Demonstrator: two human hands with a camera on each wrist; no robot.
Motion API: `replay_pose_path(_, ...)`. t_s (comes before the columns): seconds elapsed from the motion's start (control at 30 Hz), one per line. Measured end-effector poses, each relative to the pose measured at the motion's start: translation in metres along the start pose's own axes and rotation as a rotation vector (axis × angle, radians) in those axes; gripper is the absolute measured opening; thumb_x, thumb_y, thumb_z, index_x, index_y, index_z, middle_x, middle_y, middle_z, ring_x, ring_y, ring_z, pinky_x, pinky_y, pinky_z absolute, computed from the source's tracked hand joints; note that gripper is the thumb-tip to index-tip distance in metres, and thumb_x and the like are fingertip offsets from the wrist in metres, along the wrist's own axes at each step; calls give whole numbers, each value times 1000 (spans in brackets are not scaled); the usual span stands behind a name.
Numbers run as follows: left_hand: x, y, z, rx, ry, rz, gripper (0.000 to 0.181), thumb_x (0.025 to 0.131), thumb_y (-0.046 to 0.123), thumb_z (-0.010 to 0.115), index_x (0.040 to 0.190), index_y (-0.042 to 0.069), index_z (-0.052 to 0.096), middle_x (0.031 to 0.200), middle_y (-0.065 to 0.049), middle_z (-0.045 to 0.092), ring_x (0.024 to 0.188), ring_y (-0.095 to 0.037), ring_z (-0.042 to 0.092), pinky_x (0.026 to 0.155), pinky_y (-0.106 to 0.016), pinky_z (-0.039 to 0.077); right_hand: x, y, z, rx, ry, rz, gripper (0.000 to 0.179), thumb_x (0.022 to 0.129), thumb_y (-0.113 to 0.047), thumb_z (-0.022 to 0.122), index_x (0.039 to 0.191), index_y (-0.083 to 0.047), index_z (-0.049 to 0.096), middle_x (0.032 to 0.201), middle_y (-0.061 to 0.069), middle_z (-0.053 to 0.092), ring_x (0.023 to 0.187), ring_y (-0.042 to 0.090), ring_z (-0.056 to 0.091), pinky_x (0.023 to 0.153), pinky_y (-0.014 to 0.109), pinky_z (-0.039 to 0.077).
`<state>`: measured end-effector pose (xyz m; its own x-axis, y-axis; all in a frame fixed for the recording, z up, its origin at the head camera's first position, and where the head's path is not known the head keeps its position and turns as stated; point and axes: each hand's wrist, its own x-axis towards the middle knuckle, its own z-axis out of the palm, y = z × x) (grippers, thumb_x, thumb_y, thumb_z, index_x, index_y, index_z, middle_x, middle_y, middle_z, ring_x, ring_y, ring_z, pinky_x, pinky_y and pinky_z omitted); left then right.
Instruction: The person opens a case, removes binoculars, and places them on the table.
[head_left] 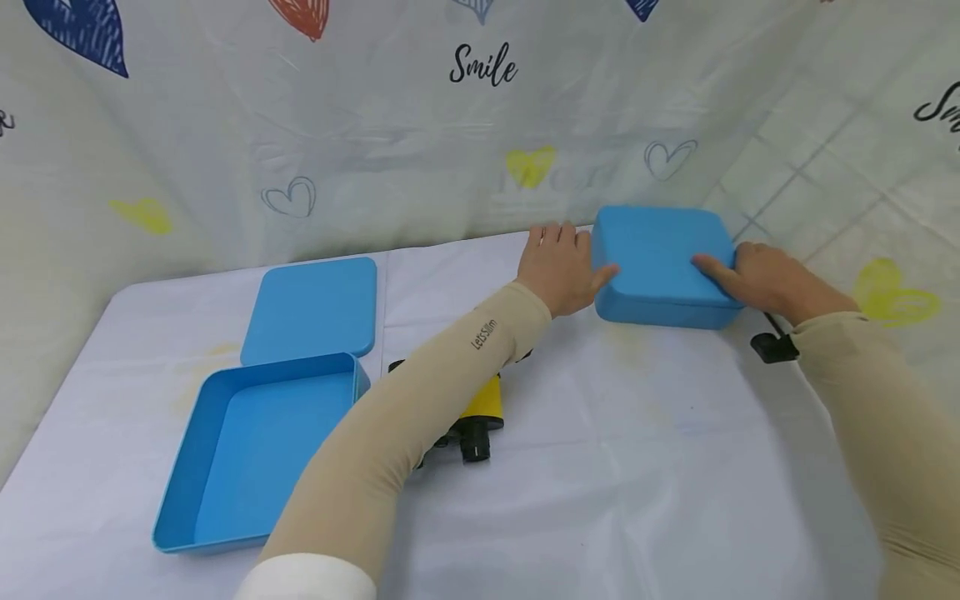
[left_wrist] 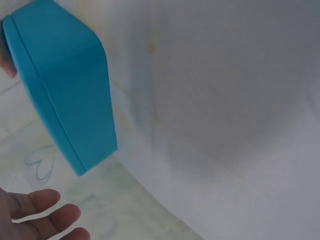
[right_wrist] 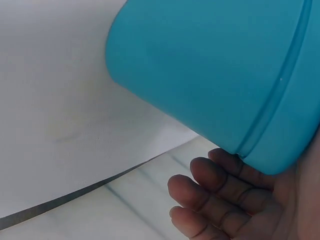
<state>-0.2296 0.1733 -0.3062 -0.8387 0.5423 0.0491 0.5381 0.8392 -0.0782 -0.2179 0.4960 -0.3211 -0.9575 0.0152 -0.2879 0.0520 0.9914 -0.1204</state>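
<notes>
A closed blue lidded box point(head_left: 660, 262) stands at the back right of the white table, between the two hands. My left hand point(head_left: 558, 268) is beside its left side, thumb pointing at the box and fingers stretched toward the back. In the left wrist view, several loosely spread fingers point(left_wrist: 45, 215) are apart from the box. My right hand point(head_left: 772, 279) is at the box's right side, its thumb lying over the lid. The right wrist view has its relaxed fingers point(right_wrist: 220, 195) extending past the lid's edge, with the palm close against it.
An uncovered blue tray-like box point(head_left: 255, 450) sits at the left, with a flat blue lid point(head_left: 311, 308) behind it. A yellow and black object point(head_left: 480, 408) lies partly hidden under the left forearm. A printed curtain point(head_left: 390, 125) hangs behind the table.
</notes>
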Motion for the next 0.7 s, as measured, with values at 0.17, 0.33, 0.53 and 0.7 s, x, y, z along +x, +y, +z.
replay_pose_path(0.17,6,12,9,-44,-47,-29,76,105,70,23,148,13,48,152,-4,52,145,-24,44,121,-39,35,-3,-1,1,-10,12,-7,107,104,-69,17,134,33,31,126,52,45,100,52,54,90,68,47)
replay_pose_path(0.33,9,18,17,-45,-57,-51,77,104,71,21,147,13,50,150,-4,56,143,-23,48,119,-39,37,-6,-4,1,-1,21,-12,105,104,-69,20,132,31,34,119,48,49,95,48,54,84,64,48)
replay_pose_path(0.53,10,23,22,-62,-67,-71,80,104,72,18,145,12,51,147,-4,57,140,-21,50,117,-38,38,-9,-8,3,-3,28,-17,103,104,-69,22,129,30,37,113,43,52,91,45,54,80,60,48)
replay_pose_path(0.7,9,30,25,-78,-80,-70,82,103,73,18,139,11,57,143,-4,60,137,-21,52,116,-37,39,-12,-13,6,-11,30,-29,103,104,-69,22,130,30,37,117,46,52,93,47,56,83,63,49)
